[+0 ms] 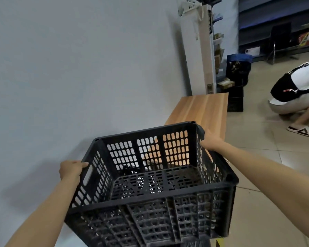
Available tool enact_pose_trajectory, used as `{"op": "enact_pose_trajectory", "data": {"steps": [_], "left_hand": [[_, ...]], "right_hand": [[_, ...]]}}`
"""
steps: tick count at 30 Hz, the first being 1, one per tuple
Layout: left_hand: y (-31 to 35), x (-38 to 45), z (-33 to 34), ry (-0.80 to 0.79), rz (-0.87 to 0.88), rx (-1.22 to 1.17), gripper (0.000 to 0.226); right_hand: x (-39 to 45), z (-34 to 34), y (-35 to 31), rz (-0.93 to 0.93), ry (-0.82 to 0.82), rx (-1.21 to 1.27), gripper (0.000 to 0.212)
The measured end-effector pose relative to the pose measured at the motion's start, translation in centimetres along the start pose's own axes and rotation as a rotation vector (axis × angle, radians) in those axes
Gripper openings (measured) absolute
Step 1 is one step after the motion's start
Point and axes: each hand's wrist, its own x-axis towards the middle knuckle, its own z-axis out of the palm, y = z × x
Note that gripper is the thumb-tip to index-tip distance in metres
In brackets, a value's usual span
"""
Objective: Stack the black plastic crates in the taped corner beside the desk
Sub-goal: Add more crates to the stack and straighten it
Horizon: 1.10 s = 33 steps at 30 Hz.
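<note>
A person carries a black perforated plastic crate (150, 184) in both bare hands, seen from a head-worn camera looking forward and down. The crate is empty and held open side up, tilted slightly, its slotted near wall filling the bottom of the view. The left hand (71, 169) grasps the crate's left wall, fingers curled over the rim just above an oval handle slot. The right hand (210, 140) grips the right wall near its far corner, fingers wrapped over the rim and into the crate. Beneath the crate's lower right edge, a scrap of yellow tape (219, 242) shows on the floor, along with a dark shape that cannot be identified. The crate sits close to a plain grey wall (70, 68) on the left. Just beyond it stands a wood-topped desk (203, 109) set against that wall, part of its surface visible through the crate's far slots. Past the desk's far end rises a tall white floor-standing unit (200, 50), with two more black crates stacked (235, 98) beside it and a dark bin with a blue liner (239, 68) behind them. On the tiled floor (266, 157) to the right, another person (296, 90) in a white-and-black top crouches, wearing a sandal. Dark shelving (278, 24) lines the back of the room
</note>
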Motion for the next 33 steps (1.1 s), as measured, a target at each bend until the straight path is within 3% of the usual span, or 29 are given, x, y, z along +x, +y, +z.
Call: {"op": "enact_pose_trajectory", "data": {"steps": [8,16,26,33], "left_hand": [[-0.9,1.3,0.2,-0.011,0.05,0.037,0.027],[-1.9,3.2,-0.1,-0.094,0.124,0.101,0.02],[-1.6,6.0,-0.6,-0.227,0.21,0.068,0.023],[-0.9,8.8,0.8,-0.305,0.289,0.097,0.017]], "right_hand": [[0.5,0.3,-0.9,0.012,0.035,-0.14,0.054],[-1.6,1.3,-2.8,0.065,0.111,-0.239,0.037],[-6.1,2.7,-3.8,0.23,0.133,-0.055,0.035],[-9.3,3.6,-3.1,0.268,0.278,-0.007,0.046]]}}
